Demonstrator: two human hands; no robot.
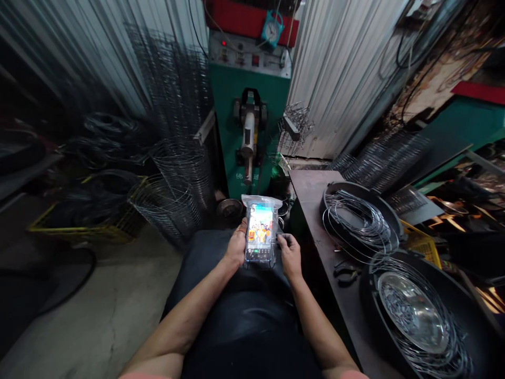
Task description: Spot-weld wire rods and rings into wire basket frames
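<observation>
A lit smartphone [260, 226] in a clear plastic pouch is held upright above my lap, its screen showing a colourful picture. Thin wire seems to run along its sides and lower corners. My left hand [236, 246] is closed around the phone's left edge, with the fingers partly hidden behind it. At the right edge, my right hand [289, 253] has its fingers curled in a pinch against the side of the phone. Whether it grips the pouch or the wire there is too small to tell.
Ahead stands a green machine [224, 121] with a clock [272, 29]. Wire ring stacks [169, 205] and a yellow crate [82, 231] are left. On the right bench [315, 184] lie pliers [346, 273], a pan of coiled wire [329, 192] and another holding a metal bowl [437, 321].
</observation>
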